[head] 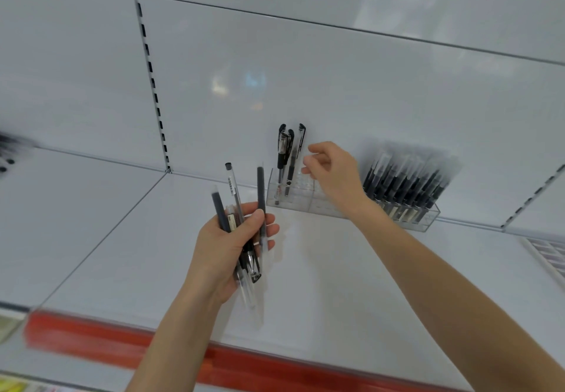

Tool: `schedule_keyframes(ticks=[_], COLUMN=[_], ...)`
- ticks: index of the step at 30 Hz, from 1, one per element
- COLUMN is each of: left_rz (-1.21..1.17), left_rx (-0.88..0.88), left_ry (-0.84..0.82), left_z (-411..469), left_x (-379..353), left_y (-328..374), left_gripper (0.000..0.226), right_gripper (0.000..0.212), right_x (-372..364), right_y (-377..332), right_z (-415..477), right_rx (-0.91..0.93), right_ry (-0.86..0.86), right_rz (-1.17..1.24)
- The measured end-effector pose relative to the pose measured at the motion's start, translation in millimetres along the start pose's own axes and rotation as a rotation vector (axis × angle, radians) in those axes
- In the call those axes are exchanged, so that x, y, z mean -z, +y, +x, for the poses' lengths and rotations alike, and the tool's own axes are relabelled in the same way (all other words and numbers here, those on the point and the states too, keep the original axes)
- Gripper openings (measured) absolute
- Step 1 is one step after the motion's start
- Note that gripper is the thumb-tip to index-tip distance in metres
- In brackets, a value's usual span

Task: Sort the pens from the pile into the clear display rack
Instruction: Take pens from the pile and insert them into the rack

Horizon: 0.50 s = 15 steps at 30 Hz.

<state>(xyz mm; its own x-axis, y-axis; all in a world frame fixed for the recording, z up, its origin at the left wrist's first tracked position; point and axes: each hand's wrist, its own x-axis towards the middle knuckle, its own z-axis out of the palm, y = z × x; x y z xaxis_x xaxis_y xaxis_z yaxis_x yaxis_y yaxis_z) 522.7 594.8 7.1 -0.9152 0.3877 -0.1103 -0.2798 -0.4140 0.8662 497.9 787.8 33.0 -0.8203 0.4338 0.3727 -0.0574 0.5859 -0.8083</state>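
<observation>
"What's behind it all?"

"Glossy white back panels [336, 85], split by thin horizontal seams [336, 26]. One slotted upright [149, 64] runs down the left, another [532, 197] stands at the far right."

"And underneath?"

"A white shelf deck [351, 284], two sections meeting at a seam [105, 238]. A red strip [91, 333] runs along its front edge, blurred."

"Any light?"

"Soft pale reflections [238, 85] on the panel, tinged blue. A white slatted grille [547, 257] lies at the shelf's right edge."
</observation>
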Motion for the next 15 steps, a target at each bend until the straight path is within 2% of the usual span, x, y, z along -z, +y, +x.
schedule_keyframes(ticks=[8, 11, 15], left_rz=[0.032, 0.036, 0.039], left_rx=[0.011, -0.003, -0.016], left_ry=[0.000, 0.014, 0.015], left_z=[-0.5, -1.2, -0.7], left_x=[-6.8, -3.4, -0.5], left_y=[-1.4, 1.4, 2.5], left_gripper=[0.007, 0.008, 0.007], right_gripper=[0.018, 0.008, 0.008], right_x=[-5.7, -17.9, -5.8], right_y=[-2.6, -2.6, -10.1], right_z=[17.1, 23.2, 21.4], right_rx=[-0.001, 0.011, 0.078], right_ry=[-0.029, -0.067, 0.049], right_rz=[-0.069, -0.110, -0.066])
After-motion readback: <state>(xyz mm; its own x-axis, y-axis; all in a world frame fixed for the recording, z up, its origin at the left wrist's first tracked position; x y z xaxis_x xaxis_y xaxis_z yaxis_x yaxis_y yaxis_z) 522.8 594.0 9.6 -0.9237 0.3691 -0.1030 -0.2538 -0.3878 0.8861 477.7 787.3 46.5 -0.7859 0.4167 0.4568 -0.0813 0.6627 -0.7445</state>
